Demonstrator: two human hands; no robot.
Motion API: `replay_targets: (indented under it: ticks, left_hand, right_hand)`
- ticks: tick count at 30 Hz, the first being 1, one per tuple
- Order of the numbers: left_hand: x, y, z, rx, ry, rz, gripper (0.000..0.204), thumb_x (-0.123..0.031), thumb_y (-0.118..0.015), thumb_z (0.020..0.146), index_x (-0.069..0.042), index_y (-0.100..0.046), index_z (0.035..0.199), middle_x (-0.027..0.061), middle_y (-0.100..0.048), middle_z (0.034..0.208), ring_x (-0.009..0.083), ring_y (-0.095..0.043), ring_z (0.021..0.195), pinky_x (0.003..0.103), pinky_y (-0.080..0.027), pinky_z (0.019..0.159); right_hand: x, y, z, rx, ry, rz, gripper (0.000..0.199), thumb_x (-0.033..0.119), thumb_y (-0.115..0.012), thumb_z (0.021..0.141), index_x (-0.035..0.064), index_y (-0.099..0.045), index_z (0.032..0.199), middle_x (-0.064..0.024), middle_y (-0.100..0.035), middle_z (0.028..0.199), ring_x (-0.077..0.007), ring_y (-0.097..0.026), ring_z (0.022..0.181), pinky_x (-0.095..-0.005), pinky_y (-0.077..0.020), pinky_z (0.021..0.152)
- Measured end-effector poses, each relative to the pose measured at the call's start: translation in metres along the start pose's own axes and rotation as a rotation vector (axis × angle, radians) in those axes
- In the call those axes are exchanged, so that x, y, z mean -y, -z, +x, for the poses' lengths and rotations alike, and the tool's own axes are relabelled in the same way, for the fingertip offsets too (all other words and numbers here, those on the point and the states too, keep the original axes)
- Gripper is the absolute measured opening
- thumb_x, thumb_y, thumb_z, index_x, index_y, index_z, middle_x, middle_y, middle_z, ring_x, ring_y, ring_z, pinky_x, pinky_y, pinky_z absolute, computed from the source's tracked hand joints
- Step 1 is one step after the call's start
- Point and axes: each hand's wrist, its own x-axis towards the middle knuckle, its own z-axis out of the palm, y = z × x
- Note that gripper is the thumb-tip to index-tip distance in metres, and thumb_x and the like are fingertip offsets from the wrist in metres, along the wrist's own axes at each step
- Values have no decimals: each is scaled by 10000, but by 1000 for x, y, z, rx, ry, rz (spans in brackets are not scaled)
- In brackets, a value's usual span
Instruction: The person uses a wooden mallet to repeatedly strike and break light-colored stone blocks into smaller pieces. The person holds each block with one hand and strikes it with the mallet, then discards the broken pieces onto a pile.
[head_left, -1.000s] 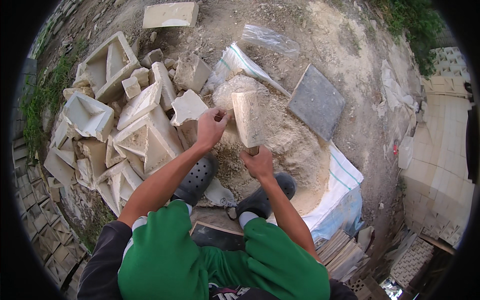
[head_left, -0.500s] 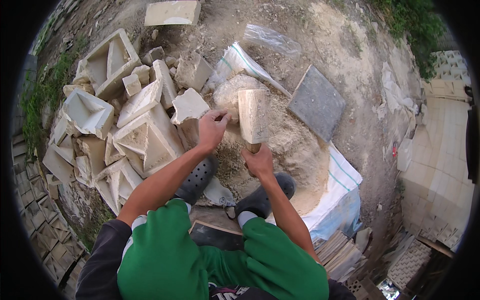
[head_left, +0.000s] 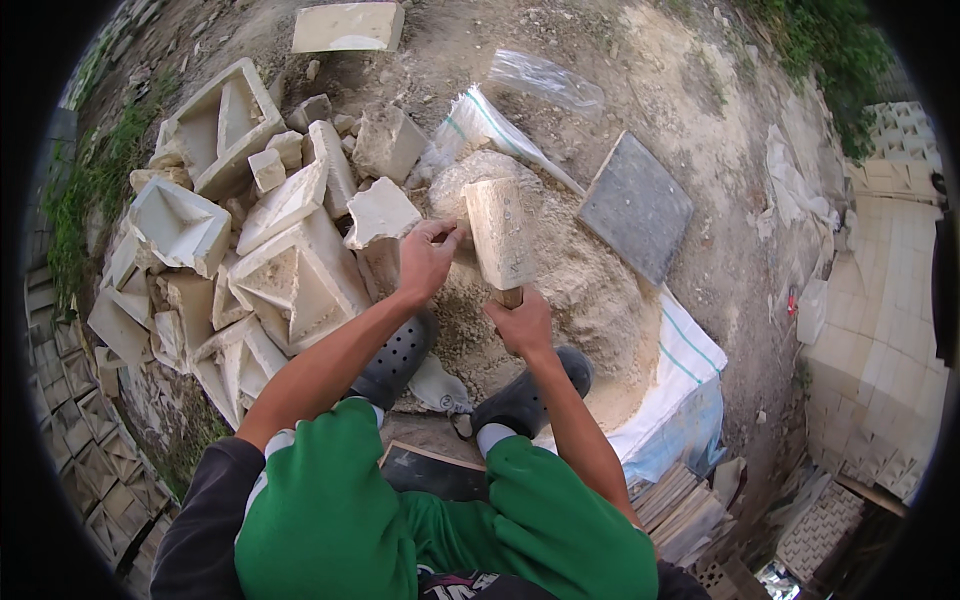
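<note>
My right hand (head_left: 522, 322) is wrapped round the short handle of a wooden mallet (head_left: 500, 235). The mallet's thick pale head tilts a little to the left and hides part of what lies beneath it. Just left of it, my left hand (head_left: 430, 262) is closed in a pinch at the edge of a lump of pale rubble; what its fingertips hold is too small or hidden to make out. Under both hands a heap of crushed, sandy rubble (head_left: 590, 290) covers a white woven sack (head_left: 690, 335) with green stripes.
Broken cream-coloured hollow blocks (head_left: 295, 280) are piled at the left. A grey square slab (head_left: 637, 207) lies at the right of the heap, with a clear plastic sheet (head_left: 548, 80) beyond it. Dark perforated clogs (head_left: 535, 388) are on my feet, close below the hands.
The mallet's head has tipped slightly to the left, with my right hand still round its handle. My left hand stays in nearly the same place.
</note>
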Motion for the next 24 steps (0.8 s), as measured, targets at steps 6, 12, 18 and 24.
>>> replay_targets:
  ticks: [6, 12, 18, 24]
  left_hand:
    - [8, 6, -1, -31, -8, 30, 316, -184, -739, 921, 19, -731, 1163, 141, -744, 1019, 182, -714, 923, 302, -540, 843]
    - [-1, 1, -1, -13, 8, 9, 319, -202, -720, 939, 8, -730, 1179, 132, -739, 1040, 165, -689, 916, 295, -522, 852]
    - [4, 3, -1, -36, -2, 54, 332, -216, -718, 942, 6, -726, 1188, 135, -740, 1048, 171, -693, 916, 295, -524, 853]
    - [5, 4, 1, -24, 12, 25, 346, -225, -718, 940, 15, -723, 1189, 146, -740, 1083, 188, -702, 936, 300, -527, 863]
  right_hand:
    - [45, 42, -2, 50, 118, 277, 333, 199, -746, 819, -9, -699, 1074, -183, -737, 874, -319, -734, 838, -430, -557, 742]
    - [5, 5, 9, -128, 530, -81, 198, 156, -717, 845, -22, -672, 919, -77, -693, 717, -173, -680, 643, -363, -535, 626]
    - [0, 7, 5, 42, -161, 132, 499, 325, -780, 751, -72, -676, 1036, -265, -722, 904, -384, -725, 861, -443, -550, 773]
    - [0, 18, -2, 120, -154, 74, 472, 311, -773, 754, -81, -681, 999, -256, -720, 856, -392, -726, 817, -446, -548, 727]
